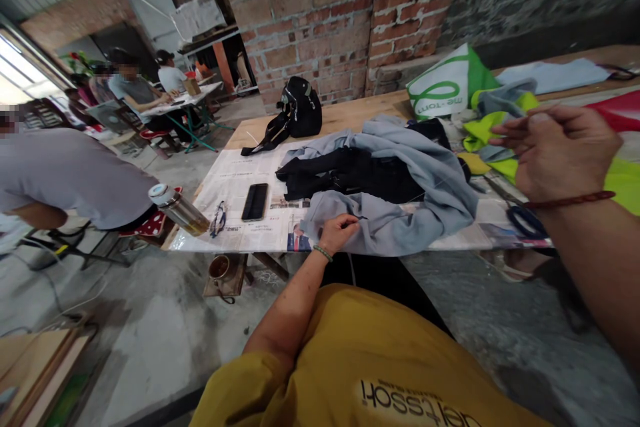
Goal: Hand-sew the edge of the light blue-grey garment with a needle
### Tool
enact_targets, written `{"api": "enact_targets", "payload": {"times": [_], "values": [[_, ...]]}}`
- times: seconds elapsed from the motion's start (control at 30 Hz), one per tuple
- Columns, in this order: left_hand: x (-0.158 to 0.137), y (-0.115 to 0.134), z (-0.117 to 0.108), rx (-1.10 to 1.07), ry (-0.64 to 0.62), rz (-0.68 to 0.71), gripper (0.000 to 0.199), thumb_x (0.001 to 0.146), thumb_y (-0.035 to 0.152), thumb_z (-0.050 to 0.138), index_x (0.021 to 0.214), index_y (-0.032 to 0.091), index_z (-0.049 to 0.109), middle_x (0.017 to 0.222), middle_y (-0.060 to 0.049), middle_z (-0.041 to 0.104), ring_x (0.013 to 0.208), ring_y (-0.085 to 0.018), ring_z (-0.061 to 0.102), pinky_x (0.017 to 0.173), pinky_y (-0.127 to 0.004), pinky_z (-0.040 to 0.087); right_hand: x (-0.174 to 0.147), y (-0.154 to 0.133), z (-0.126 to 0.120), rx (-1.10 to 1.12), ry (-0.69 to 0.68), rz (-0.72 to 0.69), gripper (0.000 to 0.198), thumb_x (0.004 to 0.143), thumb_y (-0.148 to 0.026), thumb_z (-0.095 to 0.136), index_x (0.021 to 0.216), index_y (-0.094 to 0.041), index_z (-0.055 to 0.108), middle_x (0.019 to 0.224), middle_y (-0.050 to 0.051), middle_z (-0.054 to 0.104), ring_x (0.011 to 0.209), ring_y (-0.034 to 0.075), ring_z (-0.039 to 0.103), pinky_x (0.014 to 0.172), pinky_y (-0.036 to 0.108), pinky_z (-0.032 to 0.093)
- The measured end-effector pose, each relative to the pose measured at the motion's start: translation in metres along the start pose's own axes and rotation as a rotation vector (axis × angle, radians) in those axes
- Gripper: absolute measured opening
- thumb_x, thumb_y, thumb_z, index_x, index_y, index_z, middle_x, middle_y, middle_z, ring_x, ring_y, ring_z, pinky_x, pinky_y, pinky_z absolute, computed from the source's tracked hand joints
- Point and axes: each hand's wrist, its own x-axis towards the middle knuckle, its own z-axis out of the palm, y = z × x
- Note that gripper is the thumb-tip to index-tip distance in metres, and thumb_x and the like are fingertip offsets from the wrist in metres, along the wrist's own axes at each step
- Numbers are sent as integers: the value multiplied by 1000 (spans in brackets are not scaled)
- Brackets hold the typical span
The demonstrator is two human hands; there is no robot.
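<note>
While the left hand (339,233) rests low at the near side of the table (371,109), its fingers look bunched on the near part of a big grey cloth (433,177), so I'd call that a pinch on a fold. Right hand (565,150) is up in the air on the right, thumb pressed against the fingertips. Can't tell if anything thin is caught between them, way too small to make out.

The grey cloth sprawls across the middle of the table, rumpled in a loose loop around some black fabric (350,170). Looks like soft, floppy stuff to me: light, no stiffness, nothing fragile about it. I'd guess the bulk can slide a bit on the newspaper (235,237) underneath. If you're taking hold, I'd pinch a single fold near the near edge, thumb on top, and let the table carry the rest.

Around it: dark-handled scissors (514,211) lie right of the cloth, with yellow-green fabric (625,183) further right, past the wrist. On the left there's a phone (255,202) and a leaning-looking bottle (180,210). Black bag (306,110) sits on the far side, green-and-white bag (450,83) far right. Someone in a grey shirt (75,173) is off to the left.
</note>
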Motion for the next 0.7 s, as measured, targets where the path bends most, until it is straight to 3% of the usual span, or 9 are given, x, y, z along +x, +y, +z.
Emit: {"api": "enact_targets", "payload": {"times": [0.4,0.7], "values": [[0,1,0,6,2,3,16,71,26,63,81,15,68,70,0,62,64,-10,52,63,-23,42,12,-2,-8,41,28,-115,15,77,-2,49,73,-14,58,57,-1,62,56,12,66,49,23,53],[-1,3,0,8,6,-1,17,71,28,64,81,15,68,70,0,63,64,-11,53,63,-23,43,16,-1,-13,63,69,-104,17,75,0,48,70,-14,56,54,-2,62,53,12,65,46,21,54]]}}
